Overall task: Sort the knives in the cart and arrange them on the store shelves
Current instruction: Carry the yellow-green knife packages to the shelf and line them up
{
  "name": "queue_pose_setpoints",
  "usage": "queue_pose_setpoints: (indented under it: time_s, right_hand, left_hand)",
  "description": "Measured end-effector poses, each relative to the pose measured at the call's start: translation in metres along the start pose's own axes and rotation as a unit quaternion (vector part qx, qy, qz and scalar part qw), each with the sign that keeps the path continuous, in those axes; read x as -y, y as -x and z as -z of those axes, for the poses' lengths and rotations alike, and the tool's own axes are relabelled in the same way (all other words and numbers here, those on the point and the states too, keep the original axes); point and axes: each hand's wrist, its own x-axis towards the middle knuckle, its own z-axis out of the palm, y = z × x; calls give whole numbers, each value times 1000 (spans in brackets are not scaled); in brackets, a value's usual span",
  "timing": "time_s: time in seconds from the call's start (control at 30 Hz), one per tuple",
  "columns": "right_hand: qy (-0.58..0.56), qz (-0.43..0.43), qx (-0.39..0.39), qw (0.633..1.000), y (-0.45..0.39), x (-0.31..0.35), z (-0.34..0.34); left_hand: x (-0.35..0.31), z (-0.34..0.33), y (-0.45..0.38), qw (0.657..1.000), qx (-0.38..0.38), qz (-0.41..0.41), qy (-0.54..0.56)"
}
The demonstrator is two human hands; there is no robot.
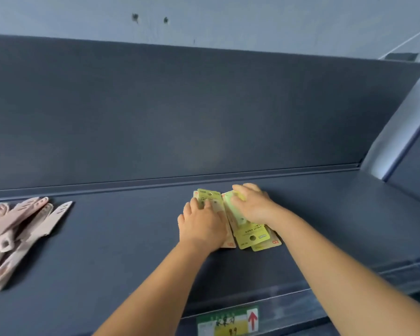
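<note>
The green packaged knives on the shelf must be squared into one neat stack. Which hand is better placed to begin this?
Probably the right hand: it rests on the fanned, crooked part of the green packaged knives. The left hand lies flat on the straighter cards and can steady them.

price label with red arrow, pale wall

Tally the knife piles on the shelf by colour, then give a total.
Pink knives: 1 pile, at the left, untouched.
Yellow-green packs: 1 pile, under the left hand and right hand.
Total: 2 piles on the shelf. Pieces overlap, so the count within each pile cannot be told.
</note>
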Motion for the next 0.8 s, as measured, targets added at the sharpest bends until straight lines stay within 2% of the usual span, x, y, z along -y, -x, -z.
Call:
queue_pose_setpoints:
  time_s: [0.07,0.17,0.27,0.4,0.57,0.67,0.8]
  right_hand:
    - [44,15,29,998,3,-2,-2]
    - [56,15,31,998,4,-2,-3]
    - [50,21,15,998,6,-1,-1]
    - [53,74,-96,991,27,0,13]
    - [11,102,-275,956,77,-4,31]
    - [11,74,-330,941,113,-11,33]
    - [35,-9,-362,932,164,-27,23]
  left_hand:
    - [-1,-1,-2,1000,16,-3,-14]
    - [-2,0,-1,1000,15,3,-19]
    - [-4,1,4,1000,-22,-5,-19]
    - [-17,12,19,988,-136,-66,30]
    - [-38,20,44,952,-235,-172,96]
    - [-50,16,60,929,-249,-242,127]
    - [-61,4,83,912,-197,-335,135]
